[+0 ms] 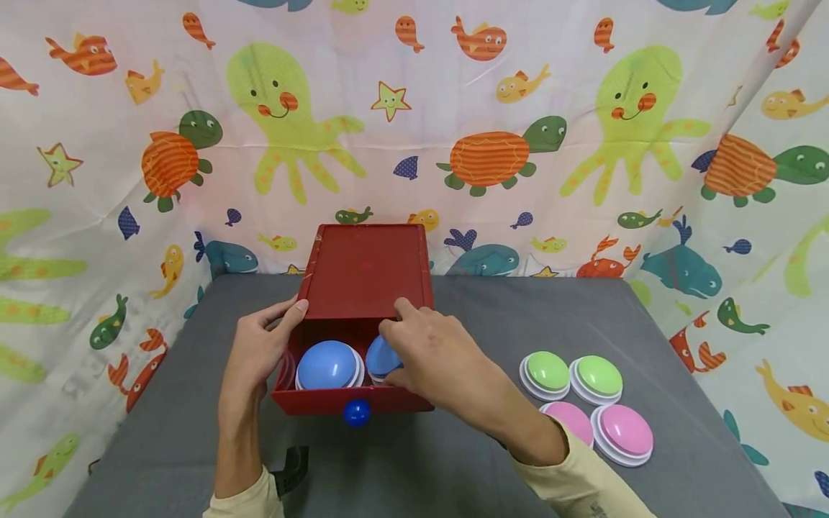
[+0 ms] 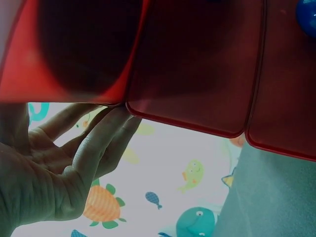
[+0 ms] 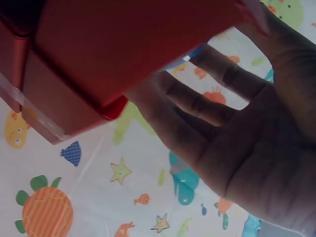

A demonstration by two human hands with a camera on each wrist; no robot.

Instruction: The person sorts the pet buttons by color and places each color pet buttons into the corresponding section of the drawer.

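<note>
A red box [image 1: 369,270] stands on the grey table, its drawer [image 1: 317,403] pulled out toward me by a round blue knob [image 1: 357,413]. Inside the drawer, a blue push button [image 1: 327,365] with a white base sits on the left. Beside it, a second blue push button [image 1: 381,357] is tilted and partly covered by my right hand [image 1: 430,352], which grips it from above at the drawer's right side. My left hand [image 1: 259,345] rests against the box's left edge, thumb near the front corner; in the left wrist view its extended fingers [image 2: 96,140] touch the red edge.
To the right on the grey table [image 1: 492,316] lie two green push buttons [image 1: 547,370] and two pink ones [image 1: 624,430], one pink partly behind my right forearm. A white sea-animal curtain [image 1: 414,144] hangs behind and along both sides. A black strap [image 1: 294,467] juts out beside my left wrist.
</note>
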